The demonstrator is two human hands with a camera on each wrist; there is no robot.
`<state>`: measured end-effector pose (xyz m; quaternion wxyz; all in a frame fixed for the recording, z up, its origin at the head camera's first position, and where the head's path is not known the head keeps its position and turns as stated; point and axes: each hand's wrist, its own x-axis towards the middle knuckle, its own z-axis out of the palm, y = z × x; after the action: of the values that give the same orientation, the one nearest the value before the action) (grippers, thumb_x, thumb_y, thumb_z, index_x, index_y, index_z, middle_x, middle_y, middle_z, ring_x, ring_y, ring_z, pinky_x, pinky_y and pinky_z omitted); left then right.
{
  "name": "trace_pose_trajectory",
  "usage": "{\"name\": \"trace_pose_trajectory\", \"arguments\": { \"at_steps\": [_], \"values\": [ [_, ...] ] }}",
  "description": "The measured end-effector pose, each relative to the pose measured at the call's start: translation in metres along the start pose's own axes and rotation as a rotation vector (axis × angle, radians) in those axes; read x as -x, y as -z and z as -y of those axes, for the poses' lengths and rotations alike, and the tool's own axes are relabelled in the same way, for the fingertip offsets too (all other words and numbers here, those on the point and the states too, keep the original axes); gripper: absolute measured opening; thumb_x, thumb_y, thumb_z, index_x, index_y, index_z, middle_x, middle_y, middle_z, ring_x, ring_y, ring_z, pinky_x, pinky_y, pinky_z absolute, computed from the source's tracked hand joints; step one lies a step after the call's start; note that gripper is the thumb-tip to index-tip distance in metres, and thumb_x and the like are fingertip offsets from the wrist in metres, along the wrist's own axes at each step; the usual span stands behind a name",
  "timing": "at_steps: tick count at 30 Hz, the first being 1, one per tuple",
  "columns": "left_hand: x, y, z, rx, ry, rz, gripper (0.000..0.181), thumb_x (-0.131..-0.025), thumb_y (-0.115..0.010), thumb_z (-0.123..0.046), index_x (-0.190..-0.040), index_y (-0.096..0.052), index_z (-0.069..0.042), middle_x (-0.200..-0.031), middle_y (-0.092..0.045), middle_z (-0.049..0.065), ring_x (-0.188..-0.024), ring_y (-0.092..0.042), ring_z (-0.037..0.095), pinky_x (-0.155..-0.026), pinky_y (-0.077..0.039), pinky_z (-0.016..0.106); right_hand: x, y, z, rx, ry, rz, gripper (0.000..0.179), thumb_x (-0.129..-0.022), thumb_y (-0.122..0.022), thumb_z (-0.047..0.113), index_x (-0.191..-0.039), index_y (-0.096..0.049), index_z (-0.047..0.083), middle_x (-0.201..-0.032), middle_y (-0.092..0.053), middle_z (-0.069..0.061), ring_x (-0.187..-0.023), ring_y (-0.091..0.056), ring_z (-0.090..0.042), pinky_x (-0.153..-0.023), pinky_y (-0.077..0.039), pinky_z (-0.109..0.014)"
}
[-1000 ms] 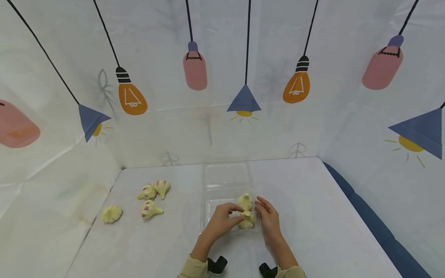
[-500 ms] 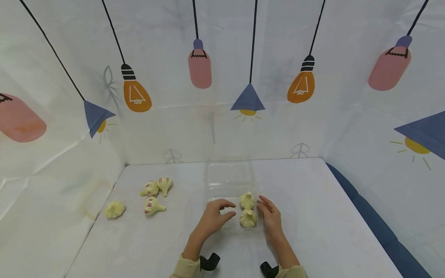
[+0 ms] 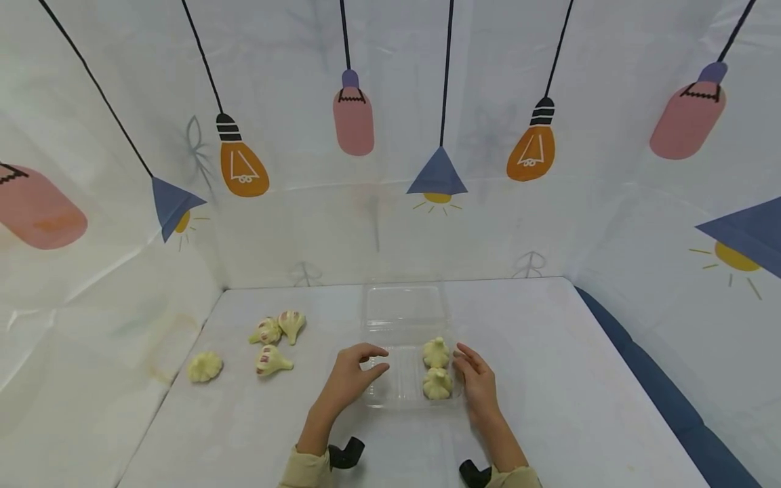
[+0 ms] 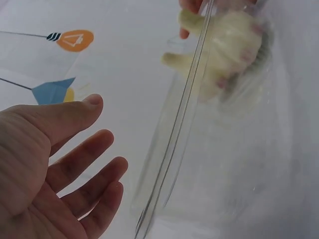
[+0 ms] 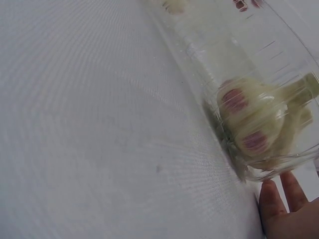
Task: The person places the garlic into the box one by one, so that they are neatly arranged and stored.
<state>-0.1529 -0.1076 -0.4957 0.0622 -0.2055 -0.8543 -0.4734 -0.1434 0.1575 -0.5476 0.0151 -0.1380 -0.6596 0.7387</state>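
Observation:
Two pale garlic bulbs, a far one (image 3: pixel 436 352) and a near one (image 3: pixel 437 384), sit along the right side of a clear plastic clamshell box (image 3: pixel 395 386). The box's lid (image 3: pixel 405 305) lies folded back behind it. My left hand (image 3: pixel 349 374) hovers at the box's left edge, thumb and fingers apart around nothing; the left wrist view has this hand (image 4: pixel 65 164) beside the clear wall. Along the right wall, my right hand (image 3: pixel 478 388) rests with loosely bent fingers. In the right wrist view its fingertips (image 5: pixel 271 191) are right at the box's corner, near a purple-streaked bulb (image 5: pixel 254 119).
On the left of the white table lie several loose garlic bulbs: a close group with one bulb (image 3: pixel 272 360) in front, and a single bulb (image 3: pixel 205 367) nearer the left edge. A white printed sheet (image 3: pixel 293 224) rises behind the table and on both sides.
My left hand has let go of the near garlic bulb in the box and moved left to the box's left edge. The right hand has stayed by the right wall.

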Motion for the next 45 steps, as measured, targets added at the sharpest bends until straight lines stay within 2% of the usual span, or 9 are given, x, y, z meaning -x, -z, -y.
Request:
{"name": "trace_pose_trajectory", "arguments": {
  "at_steps": [5,12,15,19,26,30,35,42,45],
  "values": [
    [0.003,0.02,0.008,-0.038,0.042,-0.055,0.019,-0.083,-0.078,-0.012,-0.101,-0.073,-0.011,-0.1,-0.07,-0.004,-0.099,-0.065,0.022,-0.085,-0.051,0.045,-0.001,0.0,-0.001,0.002,-0.006,-0.005,0.041,-0.1,-0.056,0.016,-0.14,-0.051,0.005,-0.135,-0.053,-0.016,-0.117,-0.052,-0.023,-0.096,-0.042,-0.027],
    [0.012,0.053,0.028,-0.157,0.109,-0.116,0.02,-0.081,-0.08,-0.01,-0.1,-0.074,-0.013,-0.101,-0.07,-0.002,-0.098,-0.064,0.022,-0.084,-0.051,0.045,0.0,0.001,-0.004,0.016,-0.003,-0.015,0.039,-0.1,-0.055,0.015,-0.138,-0.052,0.005,-0.133,-0.054,-0.017,-0.114,-0.054,-0.021,-0.092,-0.044,-0.025],
    [0.015,0.068,0.034,-0.196,0.102,-0.129,0.021,-0.08,-0.08,-0.008,-0.1,-0.074,-0.01,-0.1,-0.071,0.001,-0.097,-0.064,0.025,-0.082,-0.052,0.046,0.0,0.001,-0.004,0.025,0.004,-0.019,0.039,-0.1,-0.055,0.016,-0.138,-0.053,0.005,-0.132,-0.054,-0.017,-0.113,-0.055,-0.022,-0.091,-0.044,-0.025],
    [0.018,0.087,0.042,-0.229,0.086,-0.122,0.021,-0.08,-0.08,-0.007,-0.1,-0.074,-0.008,-0.099,-0.071,0.004,-0.096,-0.065,0.028,-0.081,-0.052,0.047,-0.001,0.002,-0.004,0.035,0.005,-0.022,0.039,-0.101,-0.054,0.016,-0.138,-0.052,0.005,-0.133,-0.053,-0.018,-0.115,-0.055,-0.024,-0.094,-0.044,-0.028],
    [0.028,0.12,0.058,-0.278,0.102,-0.075,0.02,-0.083,-0.078,-0.009,-0.102,-0.073,-0.011,-0.101,-0.07,0.001,-0.099,-0.064,0.028,-0.083,-0.051,0.049,0.003,0.0,0.0,0.029,-0.015,-0.018,0.041,-0.101,-0.054,0.016,-0.141,-0.049,0.004,-0.137,-0.051,-0.019,-0.12,-0.052,-0.029,-0.098,-0.041,-0.031],
    [0.033,0.136,0.068,-0.315,0.11,-0.088,0.019,-0.083,-0.078,-0.009,-0.101,-0.073,-0.011,-0.103,-0.07,0.004,-0.096,-0.065,0.027,-0.078,-0.052,0.046,0.003,-0.002,0.0,0.02,-0.015,-0.018,0.041,-0.101,-0.054,0.016,-0.141,-0.049,0.004,-0.136,-0.051,-0.019,-0.12,-0.052,-0.03,-0.1,-0.04,-0.034],
    [0.039,0.151,0.078,-0.313,0.123,-0.113,0.02,-0.083,-0.077,-0.005,-0.101,-0.073,-0.009,-0.105,-0.069,0.011,-0.087,-0.067,0.03,-0.068,-0.053,0.042,0.001,-0.003,0.0,0.027,0.002,-0.035,0.039,-0.101,-0.054,0.016,-0.139,-0.052,0.005,-0.133,-0.054,-0.019,-0.118,-0.054,-0.03,-0.099,-0.042,-0.036],
    [0.049,0.161,0.091,-0.321,0.087,-0.138,0.02,-0.082,-0.078,-0.004,-0.101,-0.072,-0.005,-0.105,-0.069,0.013,-0.104,-0.061,0.039,-0.082,-0.047,0.058,0.0,-0.003,-0.003,0.032,0.011,-0.05,0.038,-0.099,-0.056,0.016,-0.136,-0.055,0.004,-0.129,-0.057,-0.017,-0.114,-0.056,-0.028,-0.093,-0.044,-0.031],
    [0.051,0.163,0.098,-0.317,0.106,-0.132,0.021,-0.084,-0.077,-0.007,-0.104,-0.071,-0.004,-0.107,-0.069,0.012,-0.098,-0.063,0.035,-0.082,-0.046,0.059,0.001,-0.003,-0.003,0.033,0.014,-0.05,0.038,-0.1,-0.055,0.016,-0.136,-0.054,0.004,-0.129,-0.057,-0.018,-0.114,-0.056,-0.028,-0.092,-0.045,-0.029]
  ]
}}
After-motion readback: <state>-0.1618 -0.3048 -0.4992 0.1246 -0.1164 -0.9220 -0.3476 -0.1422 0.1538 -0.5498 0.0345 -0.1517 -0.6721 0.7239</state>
